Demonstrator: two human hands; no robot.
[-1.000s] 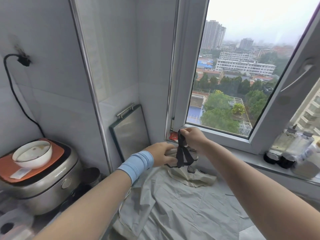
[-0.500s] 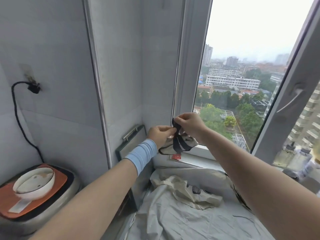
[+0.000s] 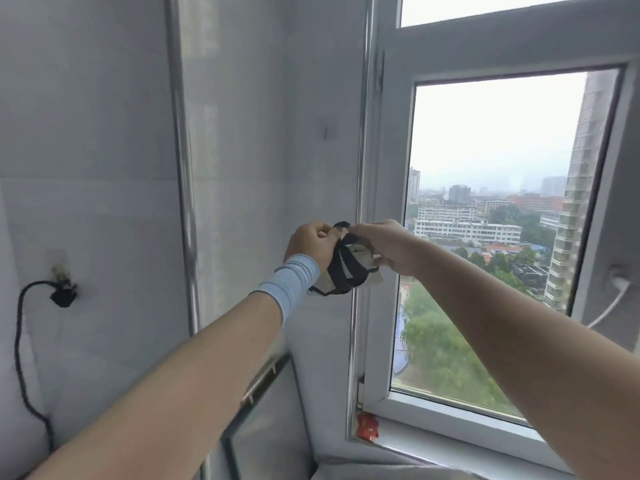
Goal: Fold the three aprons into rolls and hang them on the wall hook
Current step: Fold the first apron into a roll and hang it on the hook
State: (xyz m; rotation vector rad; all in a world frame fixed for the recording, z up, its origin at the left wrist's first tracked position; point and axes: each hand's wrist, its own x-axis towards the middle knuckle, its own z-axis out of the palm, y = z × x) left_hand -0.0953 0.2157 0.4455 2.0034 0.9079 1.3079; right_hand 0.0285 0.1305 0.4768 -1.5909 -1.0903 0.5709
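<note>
A small cream apron roll (image 3: 360,254), bound with black straps, hangs in the air between both hands in front of the window frame. My left hand (image 3: 310,242), with a light blue wristband, grips the strap loop at the roll's top left. From the right, my right hand (image 3: 384,245) pinches the same strap and holds the roll. High on the tiled wall, above the hands, sits a small wall hook (image 3: 325,132), well apart from the roll. A pale strip of cloth (image 3: 391,471) shows at the bottom edge.
A window (image 3: 498,237) with a grey frame fills the right side. A black cord and plug (image 3: 62,296) sit in a wall socket at left. A metal-framed board (image 3: 263,410) leans in the corner below, and a vertical steel pipe (image 3: 183,168) runs up the wall.
Both hands have lifted the strapped roll from the counter up toward the wall. The view has tilted upward, so the rice cooker and spread aprons have dropped out of sight.
</note>
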